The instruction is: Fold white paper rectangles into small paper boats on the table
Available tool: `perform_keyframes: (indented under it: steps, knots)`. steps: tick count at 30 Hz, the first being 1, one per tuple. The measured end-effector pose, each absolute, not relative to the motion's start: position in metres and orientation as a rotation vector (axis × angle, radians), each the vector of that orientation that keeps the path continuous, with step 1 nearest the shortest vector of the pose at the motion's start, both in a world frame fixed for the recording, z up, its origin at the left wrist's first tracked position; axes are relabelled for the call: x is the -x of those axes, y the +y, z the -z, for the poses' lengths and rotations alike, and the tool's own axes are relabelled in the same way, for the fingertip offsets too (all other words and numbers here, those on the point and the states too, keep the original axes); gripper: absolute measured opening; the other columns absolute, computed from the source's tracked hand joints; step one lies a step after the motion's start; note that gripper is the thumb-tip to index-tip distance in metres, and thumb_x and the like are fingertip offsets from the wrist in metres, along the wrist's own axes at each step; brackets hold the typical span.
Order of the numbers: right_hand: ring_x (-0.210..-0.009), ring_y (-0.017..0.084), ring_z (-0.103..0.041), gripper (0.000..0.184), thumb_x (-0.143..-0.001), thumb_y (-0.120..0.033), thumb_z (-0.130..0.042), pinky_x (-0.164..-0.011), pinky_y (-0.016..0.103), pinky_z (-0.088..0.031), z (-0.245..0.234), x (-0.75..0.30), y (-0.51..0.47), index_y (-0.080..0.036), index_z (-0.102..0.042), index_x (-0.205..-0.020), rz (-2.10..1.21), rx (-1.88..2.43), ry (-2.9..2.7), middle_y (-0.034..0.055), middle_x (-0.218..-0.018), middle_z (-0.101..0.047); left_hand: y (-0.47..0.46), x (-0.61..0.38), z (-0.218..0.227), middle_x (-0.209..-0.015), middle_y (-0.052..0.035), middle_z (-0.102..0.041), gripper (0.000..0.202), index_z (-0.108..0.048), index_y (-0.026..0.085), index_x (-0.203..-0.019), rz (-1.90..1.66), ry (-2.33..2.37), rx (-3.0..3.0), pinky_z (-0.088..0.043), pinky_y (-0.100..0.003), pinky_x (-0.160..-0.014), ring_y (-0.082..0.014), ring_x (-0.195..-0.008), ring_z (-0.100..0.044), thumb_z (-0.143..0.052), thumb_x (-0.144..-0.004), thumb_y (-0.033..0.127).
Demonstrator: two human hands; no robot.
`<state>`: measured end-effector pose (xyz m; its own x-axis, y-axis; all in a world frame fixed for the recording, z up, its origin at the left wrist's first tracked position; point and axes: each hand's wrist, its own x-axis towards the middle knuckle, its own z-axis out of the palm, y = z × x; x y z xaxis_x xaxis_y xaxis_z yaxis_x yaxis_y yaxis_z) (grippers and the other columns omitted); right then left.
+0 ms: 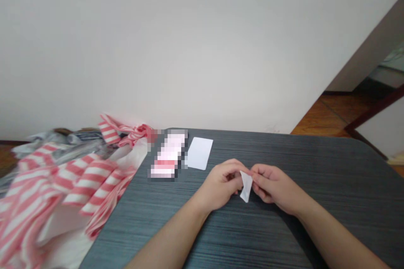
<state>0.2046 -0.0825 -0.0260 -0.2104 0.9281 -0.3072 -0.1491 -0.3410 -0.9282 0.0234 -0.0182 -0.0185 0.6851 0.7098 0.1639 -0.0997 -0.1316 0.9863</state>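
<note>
Forearms [179,233] inward, hands [221,187] at paper [246,187]

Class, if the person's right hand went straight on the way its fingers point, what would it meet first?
The right hand would probably meet the white paper first, at its fingertips, with the left hand just beyond; depth is hard to judge.

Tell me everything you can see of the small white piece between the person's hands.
The small white piece looks like thin paper: a narrow, flat-sided strip with slanting edges, apparently folded or creased, though blur hides fine detail. It stands tilted, its lower end hanging free and its upper end at the fingertips. The left hand grips it from one side, and the right hand pinches near its upper right edge. It is held over the dark table. Fingers may hide part of it.
</note>
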Motion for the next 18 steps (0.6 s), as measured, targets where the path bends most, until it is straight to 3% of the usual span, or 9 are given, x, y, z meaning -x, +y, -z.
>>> perform_keyframes:
  steps: [6,10,14,18]
  knots:
    - [-0.039,0.004,-0.031,0.032,-0.089,-0.045,-0.062,-0.037,0.016,-0.017,0.027,-0.201,-0.084,-0.018,-0.052,-0.074,-1.681,1.259,-1.062,-0.0068,-0.052,-0.047,-0.017,-0.023,0.021,-0.091,-0.0028,-0.056,0.010,-0.069,0.014,-0.079,-0.709,0.589,-1.581,-0.042,-0.019,-0.053,-0.0071,-0.062,-0.050,-0.063,-0.083,0.021]
    - [-0.037,0.005,-0.031,0.029,-0.093,-0.042,-0.055,-0.037,0.018,-0.020,0.026,-0.206,-0.081,-0.017,-0.058,-0.079,-1.481,1.396,-1.209,-0.0067,-0.048,-0.047,-0.016,-0.023,0.022,-0.095,-0.0039,-0.058,0.014,-0.068,0.014,-0.082,-0.671,0.655,-1.589,-0.043,-0.019,-0.053,-0.0081,-0.062,-0.052,-0.060,-0.086,0.025]
    - [-0.043,0.007,-0.036,0.035,-0.096,-0.047,-0.048,-0.041,0.020,-0.024,0.027,-0.215,-0.077,-0.016,-0.062,-0.087,-1.143,1.413,-1.213,-0.0032,-0.055,-0.052,-0.015,-0.022,0.024,-0.070,0.0013,-0.056,0.018,-0.066,0.016,-0.087,-0.639,0.795,-1.641,-0.041,-0.020,-0.054,-0.0097,-0.058,-0.051,-0.054,-0.090,0.029]
    - [-0.047,0.009,-0.039,0.035,-0.095,-0.047,-0.048,-0.043,0.023,-0.028,0.027,-0.218,-0.079,-0.016,-0.065,-0.094,-1.018,1.355,-1.211,-0.0005,-0.063,-0.056,-0.013,-0.022,0.026,-0.063,0.0021,-0.055,0.024,-0.066,0.017,-0.078,-0.634,0.888,-1.794,-0.036,-0.021,-0.055,-0.0112,-0.060,-0.050,-0.051,-0.091,0.030]
